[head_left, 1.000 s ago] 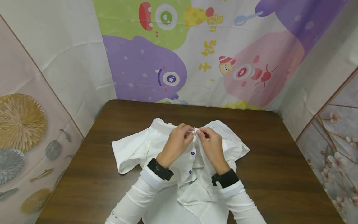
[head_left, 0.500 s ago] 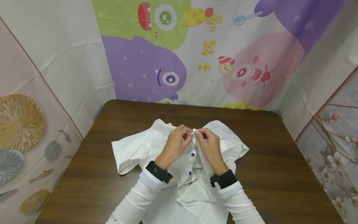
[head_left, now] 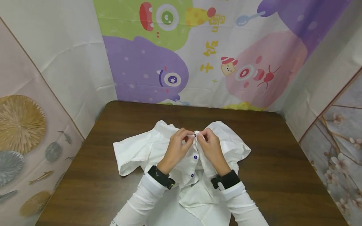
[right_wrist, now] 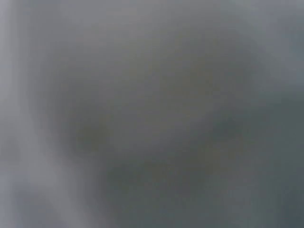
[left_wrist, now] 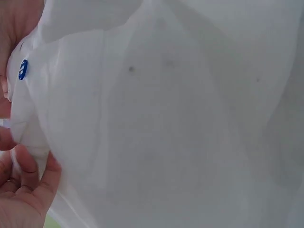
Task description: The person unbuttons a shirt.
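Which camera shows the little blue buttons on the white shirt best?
The head view: two blue buttons sit in a row on the white shirt. The left wrist view shows only one at its edge. The right wrist view is a grey blur.

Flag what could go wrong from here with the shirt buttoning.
Both hands, left hand and right hand, pinch the white shirt at its top button; the small button could slip out of the fingertips. The lower part of the shirt hangs over the table edge, so its weight may drag the placket askew. The right wrist view is fully blurred, so that side cannot be checked.

Right wrist view wholly blurred, nothing discernible
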`<state>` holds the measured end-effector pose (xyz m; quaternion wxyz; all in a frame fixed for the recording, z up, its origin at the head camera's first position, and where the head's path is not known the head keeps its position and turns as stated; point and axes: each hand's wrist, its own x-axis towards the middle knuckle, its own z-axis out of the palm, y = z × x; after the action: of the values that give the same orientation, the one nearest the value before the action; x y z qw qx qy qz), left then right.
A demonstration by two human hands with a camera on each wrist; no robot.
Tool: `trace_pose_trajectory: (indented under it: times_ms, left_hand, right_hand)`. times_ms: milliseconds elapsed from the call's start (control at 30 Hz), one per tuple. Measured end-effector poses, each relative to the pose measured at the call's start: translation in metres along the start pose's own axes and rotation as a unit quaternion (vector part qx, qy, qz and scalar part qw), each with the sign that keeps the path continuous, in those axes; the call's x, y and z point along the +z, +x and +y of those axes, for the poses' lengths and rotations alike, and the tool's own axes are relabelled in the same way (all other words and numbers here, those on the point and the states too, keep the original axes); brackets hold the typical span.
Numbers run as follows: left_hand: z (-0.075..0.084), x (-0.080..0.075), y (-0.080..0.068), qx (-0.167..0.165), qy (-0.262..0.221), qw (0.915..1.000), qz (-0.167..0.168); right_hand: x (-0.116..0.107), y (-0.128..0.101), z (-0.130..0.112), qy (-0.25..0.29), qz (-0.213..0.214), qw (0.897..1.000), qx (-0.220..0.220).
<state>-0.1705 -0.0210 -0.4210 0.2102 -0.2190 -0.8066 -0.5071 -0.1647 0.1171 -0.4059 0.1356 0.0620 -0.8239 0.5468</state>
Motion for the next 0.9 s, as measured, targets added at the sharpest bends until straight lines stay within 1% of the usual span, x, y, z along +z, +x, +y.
trace_pose_trajectory:
  times_ms: [167, 267, 433, 600, 667, 733, 800, 900]
  left_hand:
    - [0.004, 0.001, 0.001, -0.001, -0.024, 0.9996, 0.012]
    - [0.005, 0.0, 0.001, -0.015, -0.022, 0.9996, 0.008]
    - [0.006, -0.005, -0.001, -0.037, -0.033, 0.9988, -0.005]
    - [0.002, -0.014, -0.007, -0.051, -0.046, 0.9976, -0.005]
    - [-0.001, -0.018, -0.012, -0.052, -0.041, 0.9978, -0.003]
    - [-0.003, -0.022, -0.018, -0.054, -0.039, 0.9978, -0.002]
    - [-0.005, -0.024, -0.024, -0.058, -0.042, 0.9974, -0.002]
    - [-0.006, -0.027, -0.033, -0.072, -0.057, 0.9958, -0.008]
  right_hand:
    - [0.001, 0.002, 0.005, 0.062, 0.002, 0.998, 0.023]
    - [0.001, 0.002, 0.007, 0.088, -0.001, 0.996, 0.029]
    - [-0.004, 0.001, 0.007, 0.087, -0.012, 0.996, 0.031]
    - [-0.019, -0.001, 0.01, 0.047, -0.025, 0.998, 0.015]
    - [-0.026, -0.003, 0.014, 0.016, -0.04, 0.999, 0.006]
    - [-0.032, -0.006, 0.017, -0.011, -0.064, 0.998, -0.001]
    - [-0.038, -0.01, 0.021, -0.036, -0.098, 0.994, -0.01]
    - [-0.044, -0.018, 0.028, -0.067, -0.158, 0.985, -0.034]
